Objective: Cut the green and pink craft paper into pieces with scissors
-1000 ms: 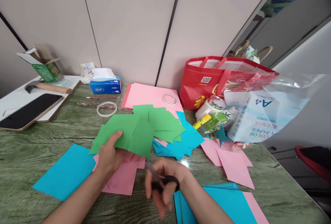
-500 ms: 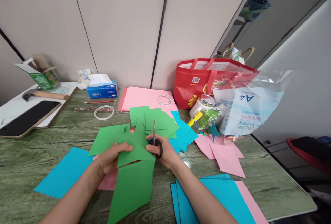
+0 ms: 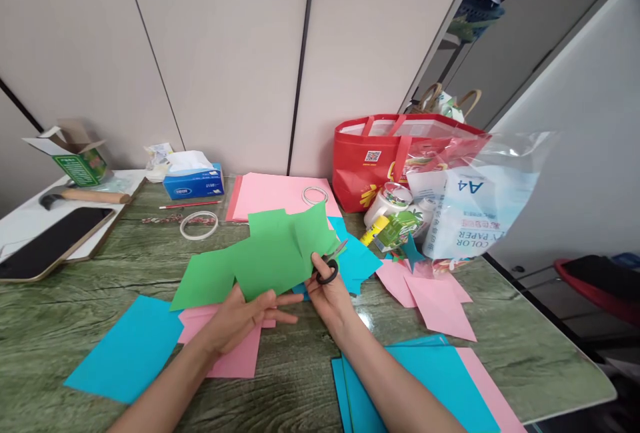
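Left hand [image 3: 239, 321], fingers spread apart, lies at the lower edge of a green sheet [image 3: 270, 266] — above pink paper [image 3: 237, 359] on the table [image 3: 295, 379] — while the right hand [image 3: 329, 296] grips black-handled scissors [image 3: 333, 273] and pinches the sheet's right side, with blue pieces [image 3: 361, 263] just beyond and a red bag [image 3: 355, 176] near the wall [image 3: 225, 53].

I held the left forearm [image 3: 170, 376] slanting in from seven o'clock, its left hand [image 3: 245, 319] partly hidden, two fingers stretched toward three. My right forearm [image 3: 395, 376] angled in from five, the right hand [image 3: 326, 293] pointing toward eleven, fingers curled.
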Motion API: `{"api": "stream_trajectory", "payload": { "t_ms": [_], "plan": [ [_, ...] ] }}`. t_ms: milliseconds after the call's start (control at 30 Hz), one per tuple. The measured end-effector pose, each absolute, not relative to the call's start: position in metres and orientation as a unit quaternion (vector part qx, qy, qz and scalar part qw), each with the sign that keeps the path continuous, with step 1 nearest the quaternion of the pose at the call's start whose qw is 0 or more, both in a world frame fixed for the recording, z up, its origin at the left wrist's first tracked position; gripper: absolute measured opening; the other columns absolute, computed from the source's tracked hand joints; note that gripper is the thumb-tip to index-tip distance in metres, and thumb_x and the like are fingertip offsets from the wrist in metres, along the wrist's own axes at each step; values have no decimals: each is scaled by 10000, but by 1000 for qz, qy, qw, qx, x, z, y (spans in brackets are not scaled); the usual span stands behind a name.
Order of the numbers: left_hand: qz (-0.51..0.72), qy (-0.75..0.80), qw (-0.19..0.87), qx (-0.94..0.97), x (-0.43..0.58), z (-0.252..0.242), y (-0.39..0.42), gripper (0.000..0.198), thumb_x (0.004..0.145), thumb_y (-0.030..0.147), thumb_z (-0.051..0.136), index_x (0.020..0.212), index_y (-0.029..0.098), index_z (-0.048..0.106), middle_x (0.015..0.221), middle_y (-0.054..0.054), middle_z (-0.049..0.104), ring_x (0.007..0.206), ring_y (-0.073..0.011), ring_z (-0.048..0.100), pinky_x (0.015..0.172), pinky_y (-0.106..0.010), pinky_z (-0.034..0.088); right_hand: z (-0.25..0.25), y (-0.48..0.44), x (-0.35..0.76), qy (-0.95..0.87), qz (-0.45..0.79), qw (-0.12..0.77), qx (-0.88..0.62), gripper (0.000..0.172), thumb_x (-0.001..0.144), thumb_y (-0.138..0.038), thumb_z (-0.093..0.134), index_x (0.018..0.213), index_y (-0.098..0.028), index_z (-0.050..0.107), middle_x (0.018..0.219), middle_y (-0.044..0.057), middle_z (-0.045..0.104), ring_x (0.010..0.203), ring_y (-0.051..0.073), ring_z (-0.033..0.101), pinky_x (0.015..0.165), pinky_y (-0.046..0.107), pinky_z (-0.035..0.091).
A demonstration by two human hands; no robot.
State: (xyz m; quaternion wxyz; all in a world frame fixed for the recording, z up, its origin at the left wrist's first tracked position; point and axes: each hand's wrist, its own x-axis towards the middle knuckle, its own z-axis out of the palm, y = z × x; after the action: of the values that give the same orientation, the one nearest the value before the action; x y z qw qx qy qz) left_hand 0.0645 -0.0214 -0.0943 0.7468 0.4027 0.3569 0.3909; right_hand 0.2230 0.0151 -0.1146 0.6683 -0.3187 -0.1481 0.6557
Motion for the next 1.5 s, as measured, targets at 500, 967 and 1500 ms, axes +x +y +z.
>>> {"api": "stream_trajectory", "payload": {
  "t_ms": [500, 967, 1500],
  "plan": [
    [507, 422, 666, 349, 59, -88, -9, 308, 674, 262, 706, 933, 122, 616, 852, -125, 734, 874, -333, 655, 741, -456, 545, -116, 13, 225, -253, 550, 680, -414, 330, 607, -294, 749, 843, -175, 551, 658, -20, 650, 571, 136, 615, 595, 282, 499],
    [546, 423, 642, 332, 31, -77, 1, 236, 666, 183, 715, 875, 112, 632, 824, -132, 735, 699, -231, 698, 542, -237, 575, -107, -4, 222, -479, 756, 343, -284, 378, 596, -392, 755, 844, -165, 583, 654, -20, 572, 595, 119, 547, 615, 265, 427],
    [541, 427, 653, 315, 33, -81, 0, 264, 623, 187, 746, 855, 117, 641, 806, -117, 738, 645, -226, 696, 564, -279, 580, -103, -6, 225, -452, 789, 347, -231, 398, 594, -392, 756, 884, -200, 562, 732, 3, 624, 760, 180, 607, 748, 321, 441]
  ]
}}
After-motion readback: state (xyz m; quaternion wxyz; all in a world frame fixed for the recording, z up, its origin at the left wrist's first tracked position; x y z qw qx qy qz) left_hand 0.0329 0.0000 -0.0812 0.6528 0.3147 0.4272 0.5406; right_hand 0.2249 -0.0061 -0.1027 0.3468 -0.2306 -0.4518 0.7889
